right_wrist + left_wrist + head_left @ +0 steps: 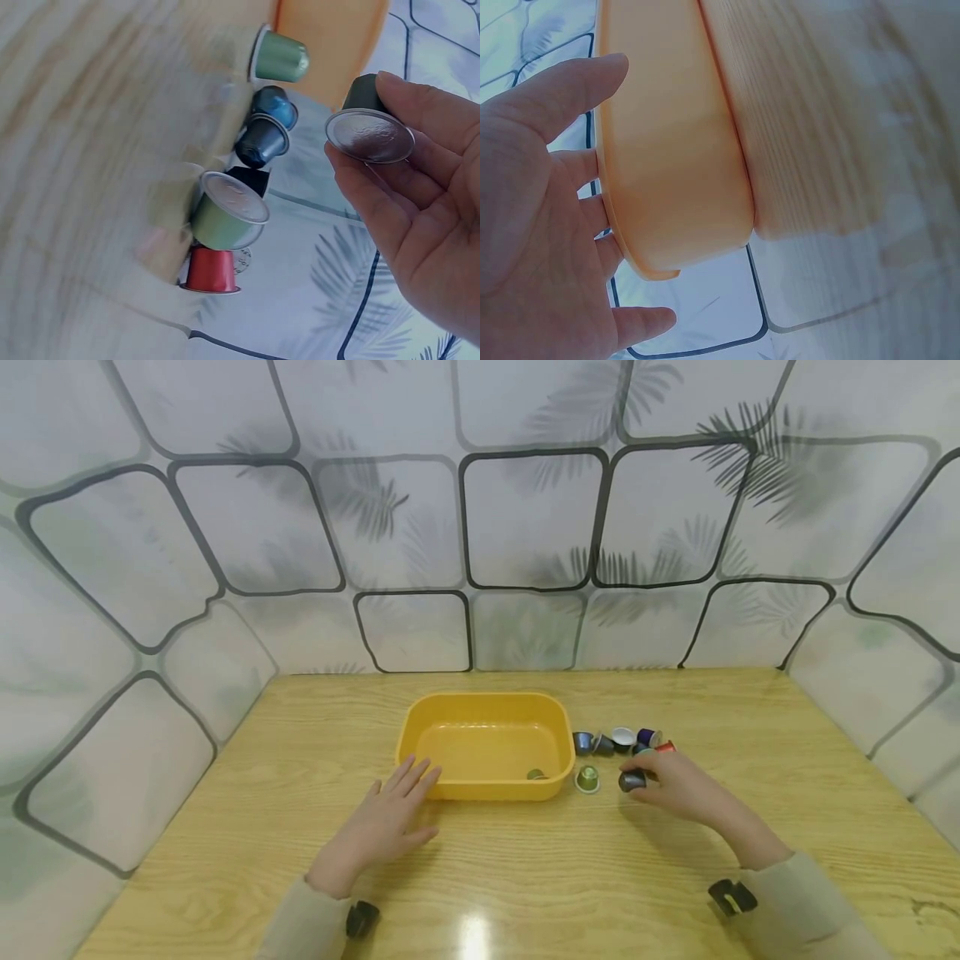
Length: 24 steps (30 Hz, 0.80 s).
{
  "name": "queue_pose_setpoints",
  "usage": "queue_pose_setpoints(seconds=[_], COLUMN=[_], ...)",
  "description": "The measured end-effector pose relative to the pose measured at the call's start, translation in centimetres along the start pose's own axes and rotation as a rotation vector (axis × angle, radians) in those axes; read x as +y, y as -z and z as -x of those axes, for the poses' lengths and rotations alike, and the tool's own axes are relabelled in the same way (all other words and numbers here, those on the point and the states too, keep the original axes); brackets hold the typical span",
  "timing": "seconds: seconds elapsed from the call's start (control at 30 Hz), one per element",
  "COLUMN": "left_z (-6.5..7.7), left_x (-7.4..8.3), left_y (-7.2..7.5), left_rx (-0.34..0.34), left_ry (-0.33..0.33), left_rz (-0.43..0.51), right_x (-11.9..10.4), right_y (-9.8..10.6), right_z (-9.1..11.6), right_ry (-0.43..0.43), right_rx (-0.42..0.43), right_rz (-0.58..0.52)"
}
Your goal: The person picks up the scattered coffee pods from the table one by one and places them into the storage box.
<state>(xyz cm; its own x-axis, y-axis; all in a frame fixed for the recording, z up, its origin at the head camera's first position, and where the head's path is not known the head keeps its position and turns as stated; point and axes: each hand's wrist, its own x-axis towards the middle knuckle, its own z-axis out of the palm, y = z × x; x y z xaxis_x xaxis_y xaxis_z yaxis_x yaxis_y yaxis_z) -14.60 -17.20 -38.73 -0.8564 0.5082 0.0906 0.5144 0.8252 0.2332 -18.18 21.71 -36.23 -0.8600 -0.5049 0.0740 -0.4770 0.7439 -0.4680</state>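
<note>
My right hand [686,789] pinches a dark coffee capsule [632,781] between thumb and fingers, just above the table. In the right wrist view its silver foil lid [371,136] faces the camera. My left hand [382,822] lies at the front left corner of a yellow plastic tray [487,791], its fingers extended over the rim. One green capsule [536,774] lies inside the tray near its front right. Just outside, a green capsule [587,778] stands on its lid between the tray and my right hand.
Behind my right hand several capsules sit close together: a blue one [582,742], a dark one with a pale lid [623,737], a purple one [648,737] and a red one [211,271]. A light green capsule [225,217] shows beside the red. A patterned wall borders the wooden table [510,868].
</note>
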Motion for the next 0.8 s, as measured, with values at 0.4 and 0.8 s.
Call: queue_pose_setpoints(seconds=[0.4, 0.8], left_z=[0.0, 0.0], left_x=[-0.1, -0.1], left_y=[-0.1, -0.1], left_rx=[0.01, 0.015], left_ry=[-0.008, -0.02], left_rz=[-0.005, -0.013], right_x=[-0.6, -1.0], right_y=[1.1, 0.7], right_z=[0.2, -0.1], right_ry=[-0.016, -0.002], right_rx=[0.088, 0.169], right_rz=[-0.048, -0.179])
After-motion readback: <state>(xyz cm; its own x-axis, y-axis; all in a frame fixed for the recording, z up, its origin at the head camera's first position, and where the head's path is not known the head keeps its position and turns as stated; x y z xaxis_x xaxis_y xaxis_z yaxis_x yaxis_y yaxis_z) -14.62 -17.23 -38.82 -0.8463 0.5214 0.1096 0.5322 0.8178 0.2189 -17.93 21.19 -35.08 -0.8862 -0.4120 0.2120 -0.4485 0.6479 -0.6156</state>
